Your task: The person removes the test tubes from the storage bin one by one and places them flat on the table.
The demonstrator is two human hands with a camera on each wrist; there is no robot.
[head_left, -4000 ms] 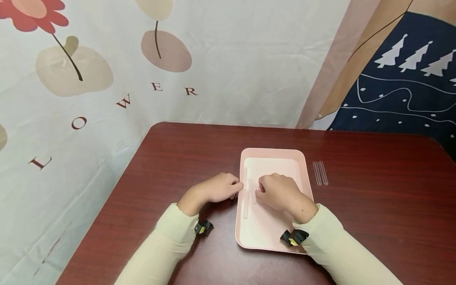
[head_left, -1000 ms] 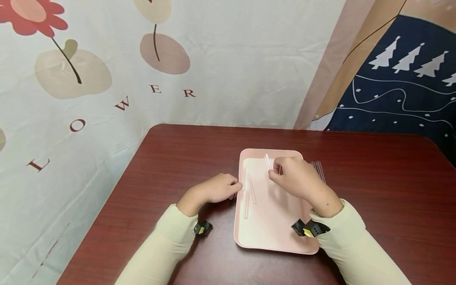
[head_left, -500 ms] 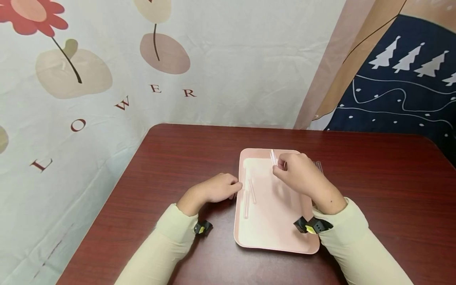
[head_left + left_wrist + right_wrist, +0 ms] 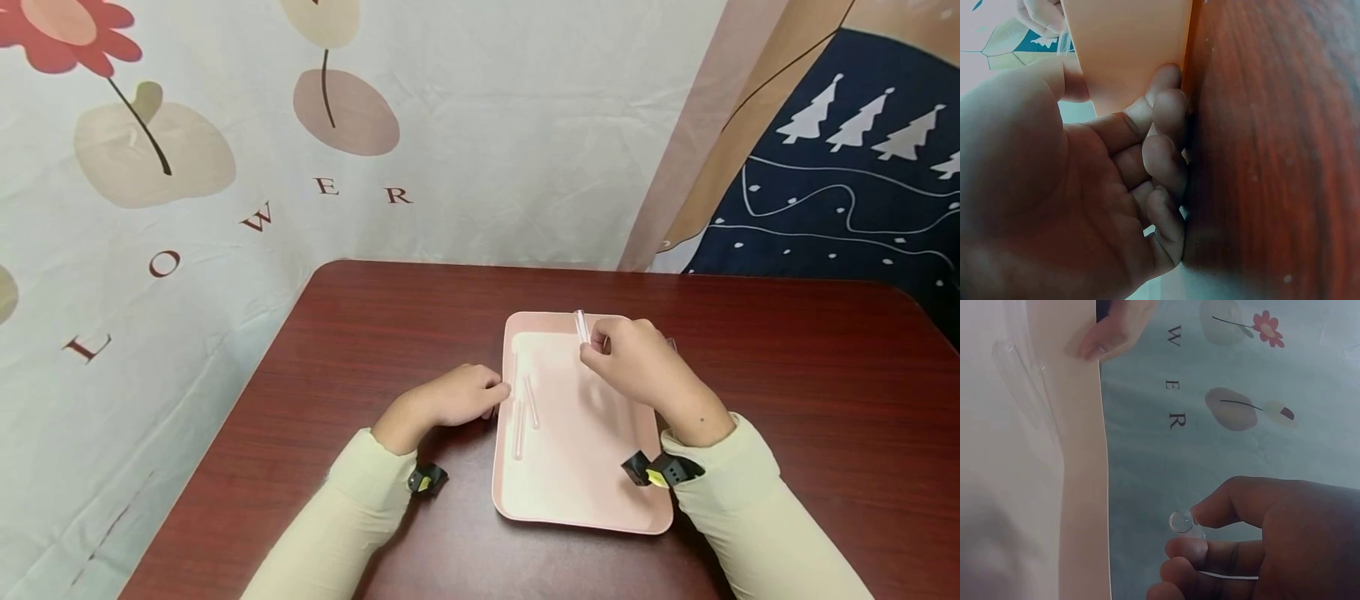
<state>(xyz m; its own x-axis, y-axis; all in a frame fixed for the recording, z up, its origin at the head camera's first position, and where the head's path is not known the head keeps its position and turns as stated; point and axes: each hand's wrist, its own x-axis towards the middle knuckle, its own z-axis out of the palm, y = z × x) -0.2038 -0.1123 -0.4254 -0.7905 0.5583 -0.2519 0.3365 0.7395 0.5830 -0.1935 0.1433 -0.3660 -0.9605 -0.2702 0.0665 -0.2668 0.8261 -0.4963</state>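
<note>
Above the far right part of a pink tray (image 4: 585, 504), my right hand (image 4: 637, 358) pinches a clear test tube (image 4: 582, 327) between thumb and fingers. The tube's round end (image 4: 1180, 521) faces the right wrist camera. My left hand (image 4: 461, 395) grips the tray's left edge, thumb over the rim and curled fingers (image 4: 1169, 115) against the outer wall. On the tray's left side lie a slanted test tube (image 4: 532, 402) and a straighter test tube (image 4: 518, 430) near it. Another clear tube (image 4: 515, 371) lies faintly visible along the left wall.
Just right of the tray, a tube end (image 4: 671, 342) shows on the dark red table (image 4: 795, 400); my right hand hides the rest. Behind the table hangs a printed cloth (image 4: 510, 150). My wrists carry small black cameras (image 4: 663, 470).
My right hand has lifted a test tube from the tray's left side and carried it rightward and away from me. It now covers most of the tubes on the table. My left hand stays put.
</note>
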